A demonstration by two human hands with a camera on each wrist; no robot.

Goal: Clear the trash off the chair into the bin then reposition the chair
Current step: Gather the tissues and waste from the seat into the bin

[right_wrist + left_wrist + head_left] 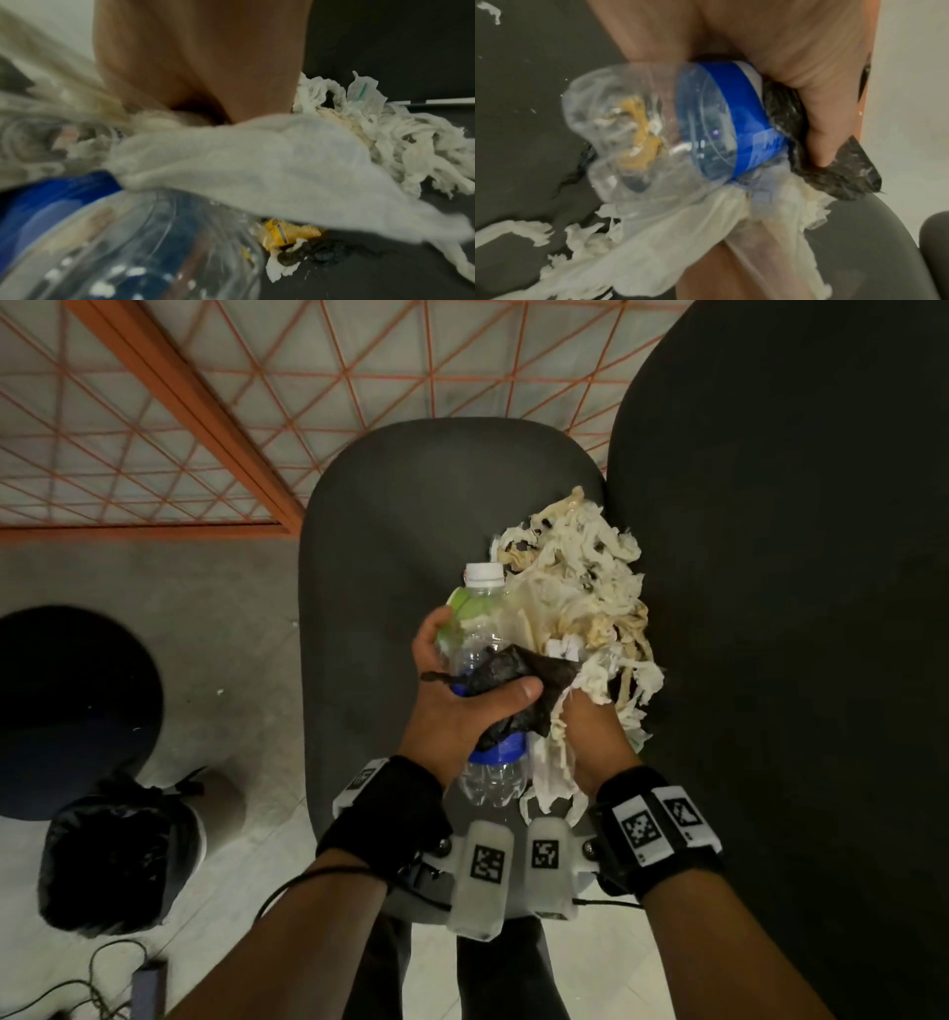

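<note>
A grey chair seat (390,516) carries a heap of torn white and yellowish tissue paper (575,588). My left hand (462,695) grips a clear plastic bottle (482,618) with a white cap and blue label, along with a crumpled black wrapper (513,670). The left wrist view shows that bottle (654,125) and black wrapper (834,168) under my fingers. My right hand (590,737) clutches a bunch of the tissue (257,158), its fingers buried in the paper. A yellow scrap (287,231) lies on the seat beneath.
The dark chair backrest (796,608) stands at right. A bin lined with a black bag (118,845) sits on the floor at lower left, beside a round black stool (72,706). Cables (77,988) lie on the floor. An orange-gridded panel (205,403) lies beyond the chair.
</note>
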